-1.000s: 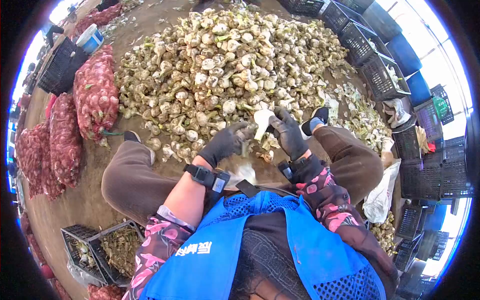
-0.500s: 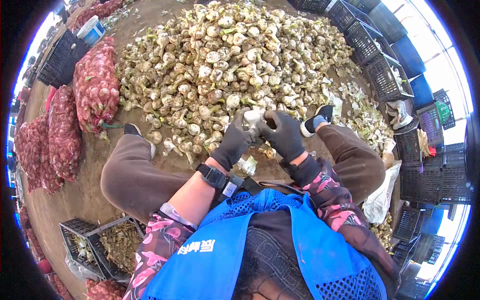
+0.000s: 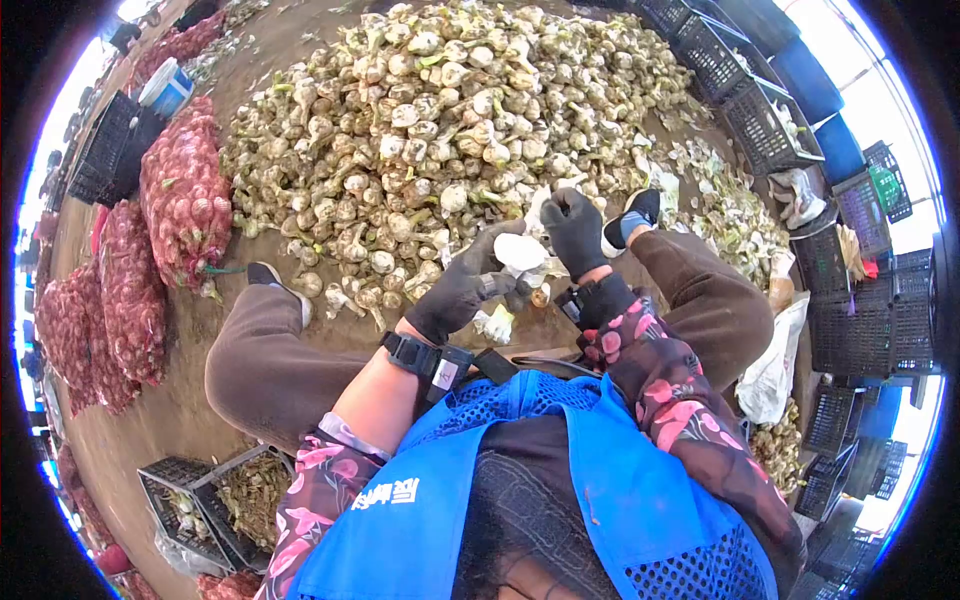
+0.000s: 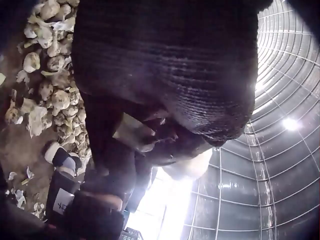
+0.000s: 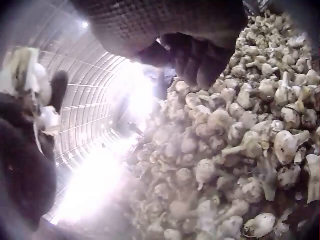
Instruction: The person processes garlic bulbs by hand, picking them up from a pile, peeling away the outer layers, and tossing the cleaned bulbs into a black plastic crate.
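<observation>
A white garlic bulb with loose skin around it lies in my gloved left hand, whose fingers and thumb grip it. Just right of it, my gloved right hand has curled fingers, with a pale strip of garlic peel at their tips. In the right wrist view, the left hand holds the bulb up at the left edge. The dark glove fills much of the left wrist view, with the bulb partly hidden beneath it.
A large heap of garlic spreads ahead on the floor. Red mesh sacks stand at left, near a bucket. Black crates line the right side. Crates with scraps sit at lower left. Peelings lie beyond the right shoe.
The hands met at the bulb half a second ago and have now parted. The right hand has moved up and away, while the bulb stays in the left, turned with a round white side up.
</observation>
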The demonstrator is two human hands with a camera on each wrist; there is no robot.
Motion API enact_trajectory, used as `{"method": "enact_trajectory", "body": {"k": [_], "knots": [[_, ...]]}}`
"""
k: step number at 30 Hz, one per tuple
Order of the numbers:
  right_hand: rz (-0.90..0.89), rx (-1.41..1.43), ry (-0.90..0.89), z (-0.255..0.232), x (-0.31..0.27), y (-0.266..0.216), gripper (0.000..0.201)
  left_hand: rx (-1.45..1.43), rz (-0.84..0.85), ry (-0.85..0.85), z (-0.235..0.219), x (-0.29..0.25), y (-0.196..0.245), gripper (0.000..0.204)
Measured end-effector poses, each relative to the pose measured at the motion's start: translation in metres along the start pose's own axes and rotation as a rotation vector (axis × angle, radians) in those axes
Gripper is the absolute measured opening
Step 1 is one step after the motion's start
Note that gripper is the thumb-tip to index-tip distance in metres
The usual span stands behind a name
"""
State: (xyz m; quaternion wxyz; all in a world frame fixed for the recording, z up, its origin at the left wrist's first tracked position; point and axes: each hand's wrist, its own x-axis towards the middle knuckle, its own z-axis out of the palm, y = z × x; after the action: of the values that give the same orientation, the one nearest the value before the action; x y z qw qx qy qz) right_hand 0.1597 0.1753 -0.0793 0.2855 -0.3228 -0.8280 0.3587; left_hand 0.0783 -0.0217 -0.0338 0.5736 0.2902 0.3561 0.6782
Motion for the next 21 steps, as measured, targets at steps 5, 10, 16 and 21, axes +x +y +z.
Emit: {"method": "enact_trajectory", "body": {"k": [5, 10, 16, 21], "knots": [[0.382, 0.298, -0.354, -0.008, -0.004, 0.048, 0.030, 0.057, 0.158, -0.018, -0.012, 0.008, -0.017, 0.057], [0.122, 0.477, -0.529, -0.020, -0.027, -0.002, 0.031, 0.648, -0.051, 0.358, -0.016, 0.028, -0.031, 0.038], [0.035, 0.172, -0.489, -0.059, -0.003, 0.032, 0.034, 0.428, -0.428, 0.062, -0.018, 0.021, -0.031, 0.041], [-0.326, -0.691, 0.134, -0.203, 0.117, 0.120, 0.039, 0.228, -0.391, 0.378, -0.067, 0.018, -0.050, 0.028]]}}
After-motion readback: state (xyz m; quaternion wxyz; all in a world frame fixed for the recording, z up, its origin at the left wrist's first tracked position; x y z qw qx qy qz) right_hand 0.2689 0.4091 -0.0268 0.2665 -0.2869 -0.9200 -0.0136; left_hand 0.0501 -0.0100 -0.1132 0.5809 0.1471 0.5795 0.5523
